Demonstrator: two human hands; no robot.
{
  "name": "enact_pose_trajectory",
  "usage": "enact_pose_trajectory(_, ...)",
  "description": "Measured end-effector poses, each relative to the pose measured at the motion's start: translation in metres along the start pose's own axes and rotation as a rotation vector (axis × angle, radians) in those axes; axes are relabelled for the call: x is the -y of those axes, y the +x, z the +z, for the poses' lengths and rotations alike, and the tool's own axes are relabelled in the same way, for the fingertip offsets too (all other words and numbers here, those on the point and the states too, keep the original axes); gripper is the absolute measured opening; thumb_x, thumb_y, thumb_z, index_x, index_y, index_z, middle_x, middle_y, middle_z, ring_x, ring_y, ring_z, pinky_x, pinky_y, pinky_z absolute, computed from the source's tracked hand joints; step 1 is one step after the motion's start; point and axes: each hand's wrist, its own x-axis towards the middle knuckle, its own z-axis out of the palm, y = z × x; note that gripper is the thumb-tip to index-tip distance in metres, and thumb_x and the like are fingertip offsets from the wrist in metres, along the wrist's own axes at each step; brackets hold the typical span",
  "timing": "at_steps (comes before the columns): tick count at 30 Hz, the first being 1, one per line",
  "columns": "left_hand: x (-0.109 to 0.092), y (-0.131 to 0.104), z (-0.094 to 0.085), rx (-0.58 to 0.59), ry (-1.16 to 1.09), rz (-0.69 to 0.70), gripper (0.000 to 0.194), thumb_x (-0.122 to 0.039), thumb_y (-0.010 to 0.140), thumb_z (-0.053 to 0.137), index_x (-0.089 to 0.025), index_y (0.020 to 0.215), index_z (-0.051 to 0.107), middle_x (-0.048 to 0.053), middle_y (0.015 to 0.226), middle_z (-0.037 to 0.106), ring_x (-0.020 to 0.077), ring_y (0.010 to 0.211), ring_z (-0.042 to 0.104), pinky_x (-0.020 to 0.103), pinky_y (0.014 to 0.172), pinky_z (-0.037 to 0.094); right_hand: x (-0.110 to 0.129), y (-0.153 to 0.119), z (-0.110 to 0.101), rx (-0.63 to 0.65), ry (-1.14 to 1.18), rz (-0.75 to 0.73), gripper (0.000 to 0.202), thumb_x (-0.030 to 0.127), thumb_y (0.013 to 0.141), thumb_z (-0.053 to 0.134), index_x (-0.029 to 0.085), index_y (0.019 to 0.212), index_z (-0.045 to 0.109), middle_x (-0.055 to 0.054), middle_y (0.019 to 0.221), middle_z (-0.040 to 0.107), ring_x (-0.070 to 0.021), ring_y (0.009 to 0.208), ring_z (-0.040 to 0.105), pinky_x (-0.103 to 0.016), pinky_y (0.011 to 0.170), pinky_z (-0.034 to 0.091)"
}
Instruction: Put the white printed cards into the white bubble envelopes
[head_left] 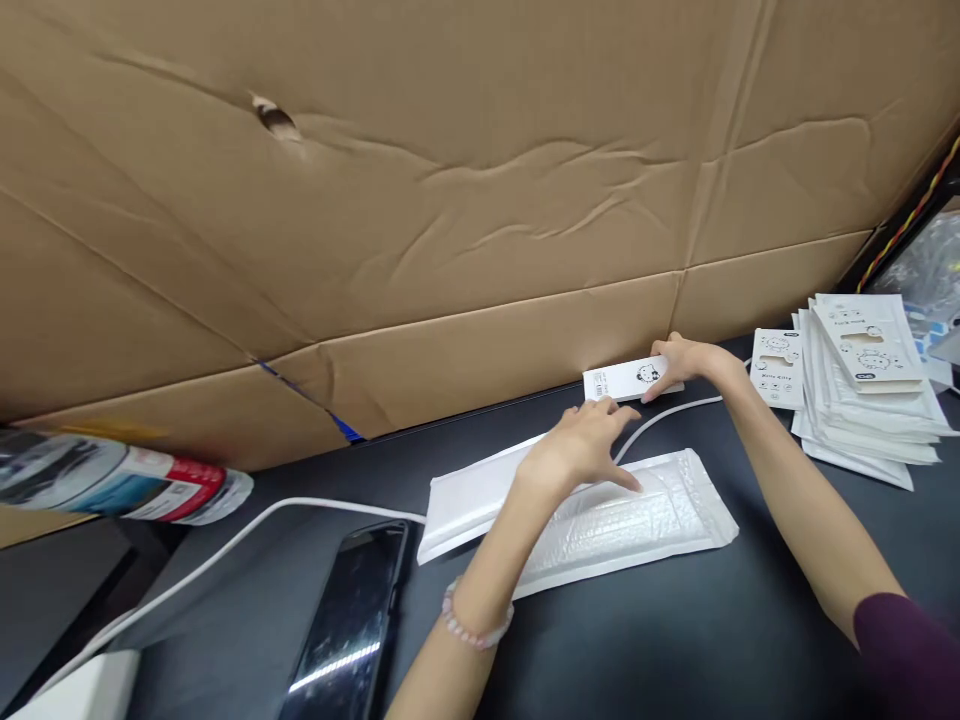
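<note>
My right hand (688,362) grips the right end of a slim white box (621,380) with a cartoon cat face on it. The thumb lies across its front and the fingers reach behind. This box stands against the cardboard at the back of the table. My left hand (579,450) is open, fingers spread and holding nothing, over two white mailers. Beneath its thumb lies a bubble mailer (637,520). Partly hidden by the hand and wrist is a second mailer (469,495), behind and left of the first.
Tall brown cardboard (465,220) walls off the back. At right is a stack of white mailers (862,430) topped by a printed card (870,345), with another card (778,368) beside it. A phone (349,620), white cable (300,502) and tilted bottle (150,485) occupy the left.
</note>
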Motion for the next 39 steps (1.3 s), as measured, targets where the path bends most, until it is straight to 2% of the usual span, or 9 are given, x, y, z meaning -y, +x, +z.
enact_pose_trajectory(5, 0.041, -0.007, -0.013, 0.124, 0.001, -0.367, 0.108, -0.045, 0.056, 0.085, -0.023, 0.149, 0.033, 0.017, 0.147, 0.043, 0.0365, 0.128, 0.05, 0.043, 0.097, 0.046, -0.011, 0.0, -0.005, -0.003, 0.135, -0.062, 0.077, 0.048, 0.059, 0.084, 0.02, 0.117, 0.044, -0.014, 0.123, 0.057, -0.0299, 0.104, 0.065, -0.04, 0.085, 0.055)
enact_pose_trajectory(8, 0.052, -0.004, -0.01, 0.138, 0.001, -0.357, 0.09, -0.045, 0.064, 0.08, -0.026, 0.143, 0.041, 0.012, 0.141, 0.051, 0.0308, 0.121, 0.056, 0.037, 0.094, 0.047, -0.019, -0.004, -0.01, 0.036, 0.297, -0.13, 0.064, 0.035, 0.068, 0.079, 0.023, 0.114, 0.037, -0.007, 0.112, 0.064, -0.0191, 0.082, 0.071, -0.031, 0.07, 0.059)
enact_pose_trajectory(14, 0.057, 0.001, -0.005, -0.129, 0.157, -0.264, 0.058, -0.024, 0.079, 0.067, -0.016, 0.134, 0.05, 0.016, 0.129, 0.059, 0.0324, 0.117, 0.056, 0.042, 0.096, 0.045, -0.024, -0.019, -0.021, -0.01, 0.477, -0.243, 0.038, 0.033, 0.082, 0.067, 0.021, 0.106, 0.041, -0.008, 0.102, 0.067, -0.0155, 0.07, 0.069, -0.026, 0.061, 0.056)
enact_pose_trajectory(19, 0.038, 0.007, -0.001, -0.271, 0.166, -0.136, 0.049, -0.024, 0.09, 0.056, -0.016, 0.137, 0.047, 0.013, 0.14, 0.05, 0.0285, 0.127, 0.048, 0.037, 0.106, 0.037, -0.025, -0.022, -0.025, -0.112, 0.499, -0.306, 0.037, 0.032, 0.085, 0.063, 0.022, 0.115, 0.045, -0.006, 0.104, 0.067, -0.0144, 0.066, 0.066, -0.026, 0.057, 0.053)
enact_pose_trajectory(23, 0.005, 0.021, 0.019, -0.156, -0.043, 0.088, 0.046, -0.05, 0.096, 0.043, -0.017, 0.125, 0.057, 0.01, 0.121, 0.061, 0.0241, 0.108, 0.06, 0.033, 0.094, 0.046, -0.031, -0.02, -0.027, -0.26, 0.558, -0.329, 0.048, 0.035, 0.084, 0.062, 0.024, 0.126, 0.041, -0.004, 0.101, 0.068, -0.0146, 0.065, 0.063, -0.031, 0.064, 0.057)
enact_pose_trajectory(26, -0.014, 0.03, 0.039, -0.203, -0.043, 0.048, 0.059, -0.061, 0.089, 0.05, -0.015, 0.126, 0.055, 0.012, 0.118, 0.059, 0.0283, 0.105, 0.059, 0.04, 0.093, 0.046, -0.034, -0.025, -0.029, -0.34, 0.647, -0.332, 0.055, 0.04, 0.083, 0.063, 0.025, 0.131, 0.04, -0.005, 0.1, 0.071, -0.0196, 0.076, 0.067, -0.036, 0.07, 0.059)
enact_pose_trajectory(31, -0.023, 0.034, 0.05, -0.289, -0.007, 0.039, 0.056, -0.052, 0.082, 0.065, -0.015, 0.123, 0.055, 0.013, 0.124, 0.053, 0.0295, 0.112, 0.052, 0.041, 0.095, 0.043, -0.03, -0.041, -0.038, -0.511, 0.639, -0.345, 0.062, 0.047, 0.083, 0.062, 0.025, 0.137, 0.04, -0.006, 0.1, 0.073, -0.0239, 0.084, 0.067, -0.039, 0.076, 0.057)
enact_pose_trajectory(35, -0.028, 0.035, 0.052, -0.209, -0.109, 0.09, 0.059, -0.062, 0.082, 0.059, -0.019, 0.121, 0.055, 0.01, 0.122, 0.058, 0.0281, 0.111, 0.056, 0.043, 0.099, 0.042, -0.025, -0.05, -0.042, -0.601, 0.669, -0.365, 0.059, 0.048, 0.083, 0.063, 0.024, 0.135, 0.045, -0.007, 0.101, 0.073, -0.0251, 0.09, 0.066, -0.038, 0.075, 0.055)
enact_pose_trajectory(39, -0.032, 0.039, 0.055, -0.13, -0.173, 0.039, 0.062, -0.049, 0.075, 0.072, -0.016, 0.124, 0.053, 0.011, 0.118, 0.064, 0.0296, 0.108, 0.061, 0.04, 0.096, 0.044, -0.021, -0.052, -0.043, -0.653, 0.736, -0.406, 0.059, 0.05, 0.08, 0.068, 0.024, 0.129, 0.05, -0.007, 0.097, 0.072, -0.0257, 0.092, 0.067, -0.038, 0.076, 0.055)
